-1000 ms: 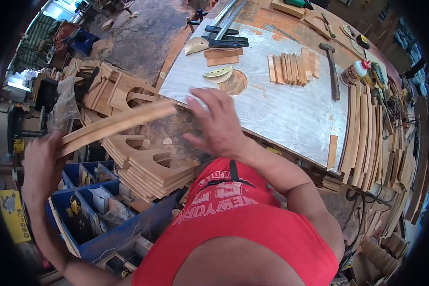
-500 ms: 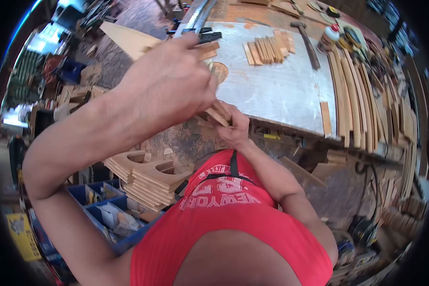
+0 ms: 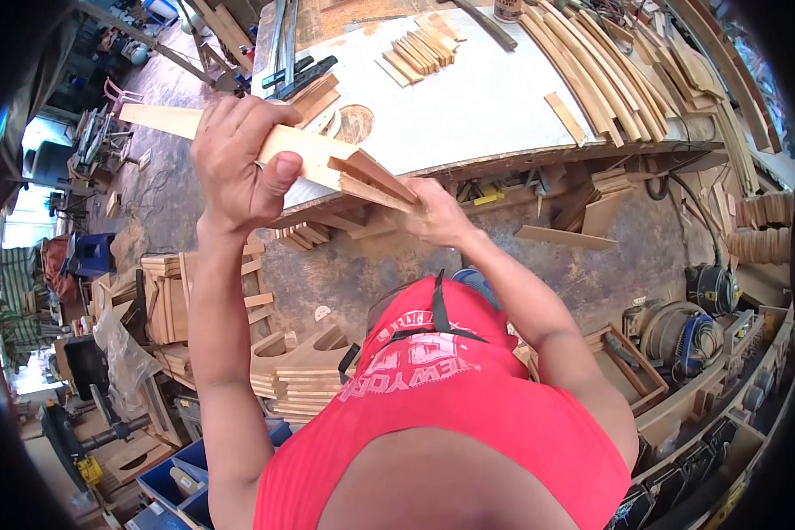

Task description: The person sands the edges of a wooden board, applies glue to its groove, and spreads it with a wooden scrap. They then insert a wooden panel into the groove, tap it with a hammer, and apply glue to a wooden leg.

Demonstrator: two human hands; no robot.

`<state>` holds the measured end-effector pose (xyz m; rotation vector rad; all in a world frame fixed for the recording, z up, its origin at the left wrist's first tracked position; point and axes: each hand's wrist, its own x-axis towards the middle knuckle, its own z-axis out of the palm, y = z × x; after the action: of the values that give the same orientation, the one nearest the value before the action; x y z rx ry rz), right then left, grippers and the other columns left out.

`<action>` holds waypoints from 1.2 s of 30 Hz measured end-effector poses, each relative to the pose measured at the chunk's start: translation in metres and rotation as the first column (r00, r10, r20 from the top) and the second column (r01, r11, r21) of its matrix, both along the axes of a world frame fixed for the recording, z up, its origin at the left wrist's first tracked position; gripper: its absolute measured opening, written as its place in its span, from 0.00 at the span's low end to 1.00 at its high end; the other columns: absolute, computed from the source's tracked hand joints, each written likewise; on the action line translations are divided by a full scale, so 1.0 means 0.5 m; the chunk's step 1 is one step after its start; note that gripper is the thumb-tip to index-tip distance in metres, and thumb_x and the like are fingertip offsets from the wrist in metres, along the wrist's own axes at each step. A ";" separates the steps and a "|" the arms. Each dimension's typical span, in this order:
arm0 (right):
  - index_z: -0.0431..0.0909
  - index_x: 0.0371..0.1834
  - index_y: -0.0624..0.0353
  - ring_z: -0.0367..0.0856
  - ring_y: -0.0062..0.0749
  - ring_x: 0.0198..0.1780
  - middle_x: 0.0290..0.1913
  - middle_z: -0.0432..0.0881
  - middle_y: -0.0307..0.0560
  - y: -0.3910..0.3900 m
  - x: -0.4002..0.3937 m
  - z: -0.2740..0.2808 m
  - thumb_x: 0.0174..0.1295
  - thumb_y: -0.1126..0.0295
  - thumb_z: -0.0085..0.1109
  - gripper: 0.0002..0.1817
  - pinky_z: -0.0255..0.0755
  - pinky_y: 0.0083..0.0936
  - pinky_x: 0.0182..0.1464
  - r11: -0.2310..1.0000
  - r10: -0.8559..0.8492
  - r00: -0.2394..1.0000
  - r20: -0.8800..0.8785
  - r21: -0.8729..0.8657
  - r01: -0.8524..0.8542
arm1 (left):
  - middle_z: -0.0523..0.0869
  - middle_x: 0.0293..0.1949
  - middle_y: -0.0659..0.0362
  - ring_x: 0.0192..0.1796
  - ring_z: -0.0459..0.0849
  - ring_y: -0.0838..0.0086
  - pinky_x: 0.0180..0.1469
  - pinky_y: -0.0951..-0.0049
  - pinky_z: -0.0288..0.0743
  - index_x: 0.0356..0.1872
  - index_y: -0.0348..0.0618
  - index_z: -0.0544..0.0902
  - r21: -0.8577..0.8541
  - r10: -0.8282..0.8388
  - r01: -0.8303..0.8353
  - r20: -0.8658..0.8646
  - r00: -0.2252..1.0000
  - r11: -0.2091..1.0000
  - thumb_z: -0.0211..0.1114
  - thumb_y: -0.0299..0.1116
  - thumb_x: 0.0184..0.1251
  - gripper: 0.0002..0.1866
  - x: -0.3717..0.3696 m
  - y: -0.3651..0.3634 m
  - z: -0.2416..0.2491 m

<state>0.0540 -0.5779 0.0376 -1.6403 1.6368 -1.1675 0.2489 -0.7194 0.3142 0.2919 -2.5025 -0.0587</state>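
Note:
A long pale wooden piece (image 3: pixel 305 152) with a forked, notched end slants across in front of me, over the workbench's near edge. My left hand (image 3: pixel 238 159) is closed around its middle, the thumb lying along the near side. At the forked end, my right hand (image 3: pixel 437 215) is closed on the tip of the wood, with part of its fingers hidden. Just beyond the wood, a clamp (image 3: pixel 300 78) lies on the white bench top (image 3: pixel 468 106), beside small wooden blocks and a round wooden disc (image 3: pixel 355 124).
A row of short wooden slats (image 3: pixel 420 53) lies on the bench. Long curved strips (image 3: pixel 592 71) are stacked at its right, near a single flat slat (image 3: pixel 565 119). Cut wooden panels (image 3: pixel 305 375) stand stacked by my left side, above blue bins (image 3: pixel 172 477). Power tools (image 3: pixel 680 336) sit lower right.
My left hand has moved left and back along the wood, away from my right hand, exposing the forked end. The view has shifted, so the bench appears higher.

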 end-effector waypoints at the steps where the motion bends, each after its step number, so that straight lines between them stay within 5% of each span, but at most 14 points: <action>1: 0.70 0.74 0.56 0.72 0.55 0.70 0.70 0.75 0.59 0.001 -0.024 0.002 0.52 0.60 0.75 0.43 0.66 0.45 0.75 0.996 0.061 0.976 -0.208 0.076 -0.046 | 0.84 0.34 0.53 0.36 0.80 0.59 0.43 0.60 0.70 0.41 0.40 0.86 -0.004 0.010 -0.010 -0.009 1.000 1.000 0.55 0.72 0.69 0.38 0.002 0.004 -0.003; 4: 0.72 0.73 0.57 0.74 0.56 0.69 0.68 0.76 0.61 -0.015 -0.109 -0.001 0.56 0.64 0.70 0.38 0.68 0.46 0.74 0.920 0.186 0.785 -0.591 0.386 0.073 | 0.84 0.32 0.54 0.37 0.81 0.58 0.45 0.60 0.71 0.39 0.39 0.86 -0.056 -0.047 0.045 -0.031 0.998 0.997 0.57 0.77 0.63 0.41 -0.007 0.010 0.009; 6: 0.74 0.69 0.59 0.77 0.56 0.66 0.66 0.77 0.61 -0.063 -0.143 0.004 0.59 0.66 0.66 0.32 0.73 0.45 0.69 0.981 -0.031 0.944 -0.329 0.169 0.091 | 0.85 0.33 0.55 0.37 0.82 0.57 0.46 0.61 0.72 0.37 0.40 0.87 -0.049 -0.015 0.014 -0.021 1.000 0.999 0.57 0.81 0.59 0.44 -0.003 0.011 0.013; 9: 0.76 0.67 0.58 0.79 0.55 0.62 0.63 0.79 0.57 -0.188 -0.135 0.042 0.61 0.69 0.61 0.28 0.76 0.41 0.64 0.995 -0.019 0.947 -0.321 -0.095 -0.013 | 0.85 0.32 0.54 0.37 0.82 0.57 0.49 0.60 0.71 0.36 0.40 0.87 -0.009 0.041 -0.042 -0.057 0.998 0.999 0.49 0.82 0.62 0.47 -0.008 0.014 0.002; 13: 0.79 0.64 0.56 0.79 0.49 0.63 0.60 0.83 0.51 -0.387 -0.056 0.032 0.62 0.68 0.61 0.24 0.74 0.50 0.65 0.971 0.065 0.899 -0.433 -0.182 -0.157 | 0.84 0.28 0.56 0.37 0.82 0.57 0.58 0.54 0.69 0.31 0.42 0.86 0.107 0.213 -0.201 -0.121 0.969 0.974 0.38 0.79 0.68 0.46 -0.026 0.031 -0.005; 17: 0.84 0.58 0.57 0.78 0.48 0.66 0.58 0.85 0.49 -0.544 0.015 -0.067 0.65 0.66 0.56 0.20 0.68 0.57 0.67 0.924 0.089 0.757 -0.648 -0.231 -0.306 | 0.84 0.27 0.56 0.37 0.83 0.58 0.63 0.51 0.68 0.29 0.42 0.85 0.177 0.325 -0.304 -0.106 0.940 0.936 0.39 0.77 0.69 0.44 -0.037 0.041 -0.006; 20: 0.85 0.55 0.58 0.77 0.49 0.67 0.60 0.84 0.52 -0.565 0.007 0.012 0.66 0.65 0.52 0.19 0.66 0.53 0.70 0.887 0.389 0.503 -0.772 0.165 -0.431 | 0.84 0.27 0.56 0.37 0.83 0.57 0.62 0.50 0.69 0.29 0.42 0.85 0.198 0.363 -0.340 -0.091 0.927 0.919 0.41 0.76 0.69 0.43 -0.041 0.043 -0.002; 24: 0.87 0.52 0.60 0.82 0.47 0.62 0.53 0.88 0.57 -0.557 -0.005 0.026 0.66 0.64 0.52 0.19 0.70 0.48 0.65 0.883 0.353 0.505 -0.788 0.101 -0.459 | 0.83 0.27 0.56 0.36 0.83 0.58 0.62 0.51 0.69 0.29 0.42 0.85 0.156 0.350 -0.329 -0.128 0.928 0.931 0.43 0.73 0.70 0.41 -0.045 0.034 -0.008; 25: 0.85 0.47 0.59 0.86 0.50 0.45 0.36 0.87 0.55 -0.535 -0.012 0.025 0.69 0.61 0.54 0.16 0.75 0.46 0.51 0.940 0.287 0.811 -0.509 -0.012 -0.340 | 0.83 0.27 0.56 0.35 0.82 0.58 0.61 0.53 0.69 0.29 0.42 0.85 0.116 0.326 -0.310 -0.160 0.932 0.944 0.43 0.72 0.71 0.40 -0.049 0.030 -0.013; 26: 0.85 0.47 0.62 0.87 0.50 0.45 0.39 0.87 0.57 -0.513 -0.022 0.027 0.69 0.60 0.54 0.17 0.76 0.44 0.51 0.968 0.222 0.936 -0.274 -0.056 -0.245 | 0.83 0.27 0.57 0.35 0.82 0.58 0.61 0.53 0.69 0.29 0.42 0.85 0.113 0.325 -0.309 -0.169 0.930 0.944 0.43 0.71 0.72 0.40 -0.051 0.031 -0.013; 28: 0.85 0.47 0.67 0.88 0.50 0.46 0.45 0.88 0.60 -0.423 -0.043 0.055 0.70 0.59 0.55 0.19 0.79 0.40 0.50 0.998 0.033 0.971 0.238 -0.063 -0.019 | 0.83 0.27 0.57 0.35 0.82 0.58 0.61 0.54 0.69 0.29 0.42 0.85 0.113 0.307 -0.290 -0.190 0.933 0.950 0.43 0.70 0.72 0.39 -0.056 0.031 -0.015; 30: 0.82 0.52 0.66 0.89 0.41 0.46 0.45 0.88 0.54 -0.351 -0.086 0.024 0.73 0.56 0.55 0.21 0.80 0.35 0.49 0.999 -0.034 0.760 0.649 0.037 0.014 | 0.83 0.26 0.58 0.36 0.81 0.59 0.60 0.55 0.69 0.29 0.42 0.85 0.076 0.268 -0.257 -0.213 0.940 0.963 0.43 0.69 0.73 0.39 -0.058 0.022 -0.019; 33: 0.78 0.59 0.66 0.88 0.32 0.48 0.46 0.87 0.50 -0.175 -0.118 0.121 0.73 0.61 0.57 0.20 0.81 0.30 0.53 0.986 -0.030 -0.002 1.000 0.029 -0.164 | 0.83 0.26 0.58 0.35 0.80 0.60 0.54 0.58 0.68 0.30 0.42 0.86 0.023 0.202 -0.202 -0.242 0.949 0.979 0.45 0.67 0.75 0.37 -0.064 0.016 -0.022; 36: 0.75 0.63 0.66 0.87 0.28 0.49 0.50 0.87 0.49 -0.058 -0.108 0.189 0.72 0.68 0.62 0.21 0.83 0.31 0.52 0.991 0.128 0.215 0.968 -0.135 0.017 | 0.84 0.32 0.52 0.39 0.79 0.58 0.53 0.59 0.68 0.34 0.38 0.85 0.045 0.205 -0.200 -0.151 0.967 0.979 0.39 0.67 0.75 0.40 -0.067 0.019 -0.017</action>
<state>0.0002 -0.6069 0.1321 -0.5617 0.6018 -1.7444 0.2156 -0.7097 0.3055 0.5334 -2.3067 -0.0339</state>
